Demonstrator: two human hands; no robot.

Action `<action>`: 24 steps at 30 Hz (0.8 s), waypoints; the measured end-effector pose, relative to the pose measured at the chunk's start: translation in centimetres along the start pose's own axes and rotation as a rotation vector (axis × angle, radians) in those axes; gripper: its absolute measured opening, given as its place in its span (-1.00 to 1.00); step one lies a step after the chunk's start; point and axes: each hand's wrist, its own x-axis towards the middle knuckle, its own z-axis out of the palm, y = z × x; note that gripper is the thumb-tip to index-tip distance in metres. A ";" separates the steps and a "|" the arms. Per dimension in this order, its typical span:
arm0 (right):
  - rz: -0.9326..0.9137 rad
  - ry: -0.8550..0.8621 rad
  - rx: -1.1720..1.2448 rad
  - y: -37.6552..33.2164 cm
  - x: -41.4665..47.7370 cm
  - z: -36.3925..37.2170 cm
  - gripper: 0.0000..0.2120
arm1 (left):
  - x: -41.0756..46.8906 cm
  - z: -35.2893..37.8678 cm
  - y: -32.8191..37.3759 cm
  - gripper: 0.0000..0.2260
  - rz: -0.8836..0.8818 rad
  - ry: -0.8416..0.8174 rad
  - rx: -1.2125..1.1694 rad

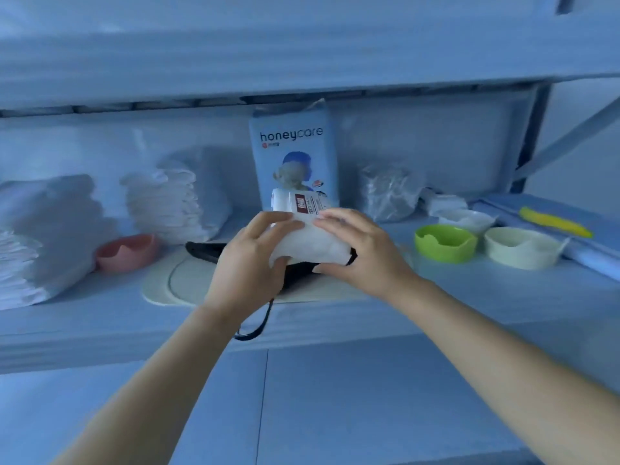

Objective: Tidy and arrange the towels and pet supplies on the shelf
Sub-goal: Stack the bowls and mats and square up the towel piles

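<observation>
Towel stack at far left (43,236): it is sitting folded and squared on the shelf (84,330); we are reading it as already arranged.
Pink bowl (127,251): it is resting at the foot of that stack, well apart from the other bowls, so we are judging it misplaced.
Second towel stack (174,199): it is standing further back, just right of the pink bowl.
Beige mat (167,286): it is lying flat at the middle front, acting as a base.
Black strap (204,251): it is lying across the mat, its cord (258,327) drooping over the shelf edge.
Left hand (248,260): its fingers are curling over the left end of the white pack, gripping it.
White pack (308,243): we are holding it low over the strap and mat, in front of the honeycare bag (295,152); we cannot tell whether it is touching the strap.
Right hand (359,250): fingers on top and thumb below are pinching the pack's right end, the two-handed hold keeping the soft pack level.
Clear bag (389,193): it is slumping near the back wall.
Green bowl (446,243), white bowl (466,219), cream bowl (520,246): they are clustering together at the right, like with like.
Yellow tool (557,223): it is lying at the far right; we cannot tell what kind of tool it is.
</observation>
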 end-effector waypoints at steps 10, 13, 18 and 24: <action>0.086 -0.005 -0.089 14.5 -3.7 -10.9 -0.40 | 8.4 14.6 9.4 -0.54 0.068 0.012 -0.158; 0.099 -0.004 -0.123 17.6 -4.1 -12.9 -0.41 | 10.4 17.5 11.0 -0.55 0.097 0.003 -0.188; 0.094 0.058 -0.191 22.3 -4.0 -14.8 -0.46 | 13.7 22.0 12.0 -0.57 0.157 -0.026 -0.220; 0.107 0.109 -0.275 27.3 -2.3 -16.7 -0.58 | 18.3 26.8 12.0 -0.58 0.237 -0.016 -0.248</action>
